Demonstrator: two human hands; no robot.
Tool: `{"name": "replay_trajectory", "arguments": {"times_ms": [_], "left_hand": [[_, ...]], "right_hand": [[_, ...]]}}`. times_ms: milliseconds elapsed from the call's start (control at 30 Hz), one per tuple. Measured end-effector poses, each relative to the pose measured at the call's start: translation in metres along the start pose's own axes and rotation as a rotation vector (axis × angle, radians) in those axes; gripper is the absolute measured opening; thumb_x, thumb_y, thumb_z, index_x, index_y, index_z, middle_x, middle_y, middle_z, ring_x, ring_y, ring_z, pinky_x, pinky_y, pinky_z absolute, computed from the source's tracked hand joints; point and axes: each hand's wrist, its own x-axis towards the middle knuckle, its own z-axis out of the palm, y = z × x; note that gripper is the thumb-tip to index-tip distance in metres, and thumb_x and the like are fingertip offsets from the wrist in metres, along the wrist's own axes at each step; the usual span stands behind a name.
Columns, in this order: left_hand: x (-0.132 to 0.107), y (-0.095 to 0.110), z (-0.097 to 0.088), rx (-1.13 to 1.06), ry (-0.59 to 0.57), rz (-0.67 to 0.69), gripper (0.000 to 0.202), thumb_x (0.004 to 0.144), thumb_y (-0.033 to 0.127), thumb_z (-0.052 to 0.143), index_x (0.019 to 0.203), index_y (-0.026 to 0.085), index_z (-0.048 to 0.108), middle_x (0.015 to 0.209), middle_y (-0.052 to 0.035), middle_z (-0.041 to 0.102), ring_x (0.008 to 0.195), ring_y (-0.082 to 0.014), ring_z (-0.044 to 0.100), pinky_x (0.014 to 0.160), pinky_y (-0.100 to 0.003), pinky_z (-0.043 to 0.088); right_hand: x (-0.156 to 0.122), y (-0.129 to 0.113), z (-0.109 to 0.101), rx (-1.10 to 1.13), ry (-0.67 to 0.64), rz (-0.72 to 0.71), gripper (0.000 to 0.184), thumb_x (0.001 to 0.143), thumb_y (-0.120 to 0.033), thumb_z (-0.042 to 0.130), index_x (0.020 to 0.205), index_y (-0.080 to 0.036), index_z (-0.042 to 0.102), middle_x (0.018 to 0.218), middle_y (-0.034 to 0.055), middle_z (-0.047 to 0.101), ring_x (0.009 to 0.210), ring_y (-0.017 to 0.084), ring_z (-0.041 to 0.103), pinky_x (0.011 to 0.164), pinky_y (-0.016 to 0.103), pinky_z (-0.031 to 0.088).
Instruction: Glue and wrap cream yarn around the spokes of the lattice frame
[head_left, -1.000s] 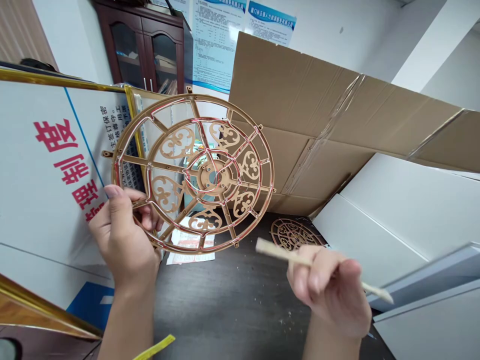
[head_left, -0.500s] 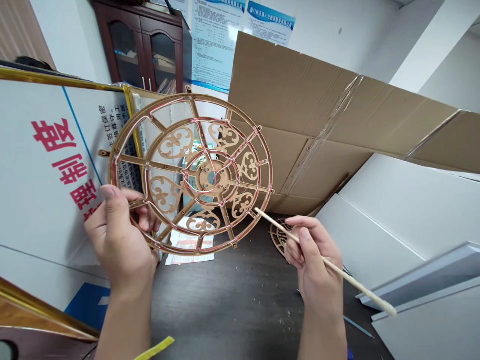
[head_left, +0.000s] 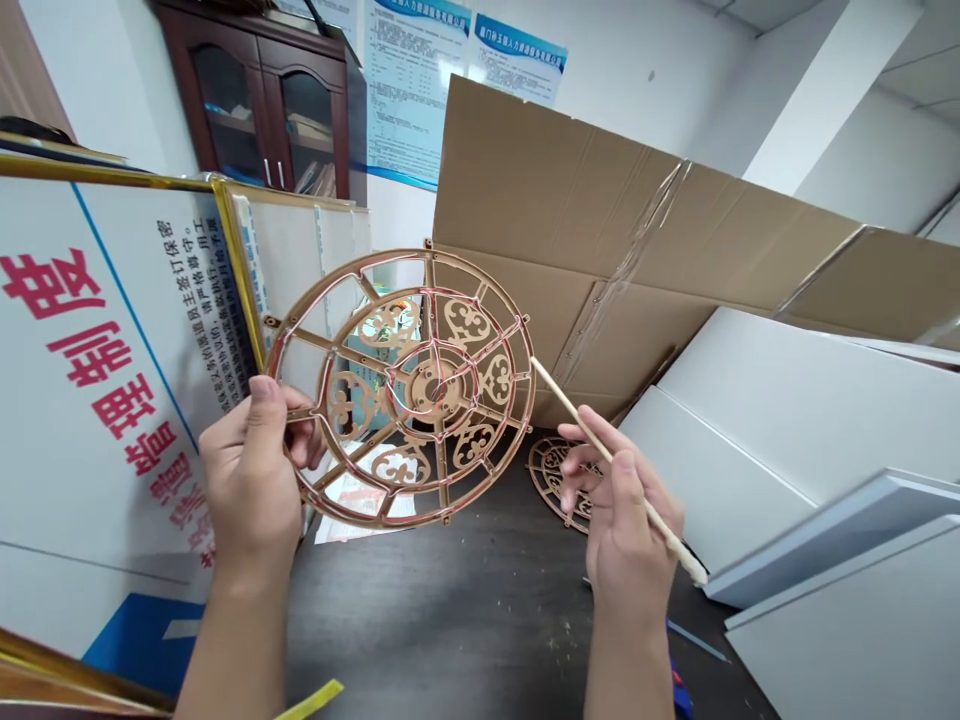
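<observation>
My left hand [head_left: 251, 480] grips the lower left rim of a round gold openwork frame [head_left: 401, 388], held upright above the dark table; thin red lines run along its ribs. My right hand [head_left: 619, 520] pinches a thin wooden stick [head_left: 592, 440] that slants up to the left. The stick's tip touches the frame's right rim. A smaller gold openwork disc [head_left: 555, 480] lies flat on the table, partly hidden behind my right hand.
An opened cardboard box [head_left: 600, 230] stands behind the dark table [head_left: 465, 610]. White boards [head_left: 787, 440] lean at the right. A framed white sign with red characters [head_left: 112, 370] stands at the left. Printed paper [head_left: 352, 500] lies under the frame. A wooden cabinet [head_left: 255, 100] stands at the back.
My right hand has turned the stick and brought its tip up against the frame's right rim. The frame has tilted slightly and sits lower in view as the camera shifted.
</observation>
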Motion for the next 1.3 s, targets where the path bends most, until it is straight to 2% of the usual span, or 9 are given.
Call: {"name": "replay_trajectory", "arguments": {"times_ms": [133, 367, 567, 867, 1100, 1200, 1300], "left_hand": [[-0.0014, 0.0004, 0.0007, 0.012, -0.034, 0.008, 0.05, 0.092, 0.062, 0.065, 0.068, 0.017, 0.062, 0.046, 0.004, 0.04, 0.042, -0.0092, 0.039, 0.043, -0.024, 0.03], [-0.0038, 0.0044, 0.0, 0.011, -0.095, 0.032, 0.051, 0.094, 0.058, 0.064, 0.065, 0.016, 0.061, 0.048, 0.0034, 0.04, 0.043, -0.0088, 0.039, 0.044, -0.025, 0.03], [-0.0053, 0.0053, 0.0013, 0.01, -0.114, 0.034, 0.05, 0.095, 0.057, 0.064, 0.065, 0.016, 0.061, 0.049, 0.0029, 0.04, 0.044, -0.0087, 0.04, 0.044, -0.025, 0.029], [-0.0049, 0.0051, -0.0021, 0.048, -0.147, 0.057, 0.05, 0.093, 0.058, 0.065, 0.067, 0.016, 0.066, 0.048, 0.0016, 0.042, 0.043, -0.0077, 0.039, 0.043, -0.023, 0.03], [-0.0059, 0.0028, -0.0027, 0.073, -0.168, 0.04, 0.048, 0.093, 0.058, 0.066, 0.068, 0.017, 0.067, 0.05, 0.0012, 0.044, 0.044, -0.0078, 0.039, 0.043, -0.023, 0.029], [-0.0064, 0.0039, -0.0019, 0.084, -0.166, 0.025, 0.049, 0.093, 0.059, 0.065, 0.068, 0.017, 0.067, 0.049, 0.0013, 0.044, 0.044, -0.008, 0.04, 0.044, -0.024, 0.028], [-0.0069, 0.0048, -0.002, 0.087, -0.165, 0.023, 0.05, 0.093, 0.059, 0.064, 0.067, 0.017, 0.067, 0.048, 0.0015, 0.043, 0.044, -0.0083, 0.039, 0.044, -0.024, 0.029]], "right_hand": [[0.0024, 0.0028, -0.0006, -0.087, 0.066, 0.016, 0.026, 0.101, -0.038, 0.062, 0.12, -0.024, 0.074, 0.102, 0.0075, 0.073, 0.069, 0.011, 0.057, 0.048, 0.02, 0.047], [0.0053, 0.0025, -0.0023, -0.115, 0.088, 0.036, 0.027, 0.099, -0.04, 0.066, 0.115, -0.02, 0.072, 0.104, 0.0095, 0.073, 0.064, 0.01, 0.058, 0.047, 0.02, 0.048], [0.0049, -0.0003, -0.0005, -0.089, 0.176, -0.06, 0.023, 0.099, -0.037, 0.065, 0.113, -0.02, 0.073, 0.1, 0.0084, 0.074, 0.057, 0.009, 0.056, 0.044, 0.021, 0.046], [0.0069, 0.0025, -0.0025, -0.094, 0.129, -0.056, 0.024, 0.1, -0.036, 0.064, 0.116, -0.021, 0.072, 0.105, 0.0095, 0.075, 0.065, 0.011, 0.06, 0.046, 0.02, 0.048], [0.0065, 0.0012, -0.0037, -0.083, 0.101, -0.035, 0.023, 0.1, -0.036, 0.063, 0.112, -0.019, 0.073, 0.102, 0.0097, 0.074, 0.068, 0.012, 0.059, 0.046, 0.021, 0.048], [0.0035, -0.002, -0.0019, -0.066, 0.108, -0.051, 0.022, 0.101, -0.035, 0.062, 0.112, -0.02, 0.074, 0.1, 0.0092, 0.074, 0.068, 0.013, 0.059, 0.046, 0.021, 0.048], [-0.0006, -0.0056, 0.0001, -0.095, 0.173, -0.087, 0.022, 0.101, -0.035, 0.062, 0.11, -0.019, 0.074, 0.098, 0.0092, 0.074, 0.066, 0.013, 0.059, 0.045, 0.023, 0.047]]}}
